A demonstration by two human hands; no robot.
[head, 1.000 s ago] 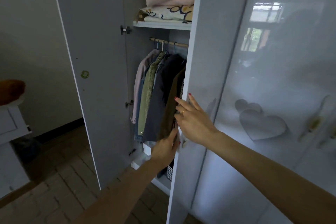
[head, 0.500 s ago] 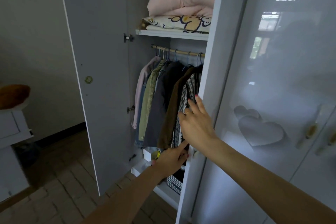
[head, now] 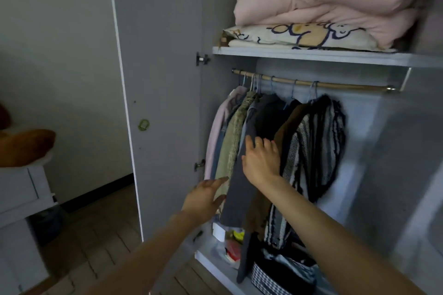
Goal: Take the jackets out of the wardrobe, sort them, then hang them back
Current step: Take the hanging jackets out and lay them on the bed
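Several jackets hang on a wooden rail (head: 335, 84) inside the open wardrobe: a pink one (head: 217, 132), an olive one (head: 233, 141), a dark grey one (head: 239, 194), a brown one (head: 285, 127) and a black-and-white striped one (head: 314, 151). My right hand (head: 260, 160) lies on the dark grey jacket, its fingers reaching in between the hanging clothes. With straight fingers, my left hand (head: 203, 196) touches the lower edge of the olive jacket.
The left wardrobe door (head: 155, 79) stands wide open. Folded pink and patterned bedding (head: 318, 7) fills the shelf above the rail. A houndstooth basket (head: 268, 280) and small items sit on the wardrobe floor. A white cabinet (head: 21, 199) stands at far left.
The right door has swung out of the way, exposing the striped jacket. My right hand moved from the door edge onto the dark grey jacket; my left hand shifted left to the olive jacket.
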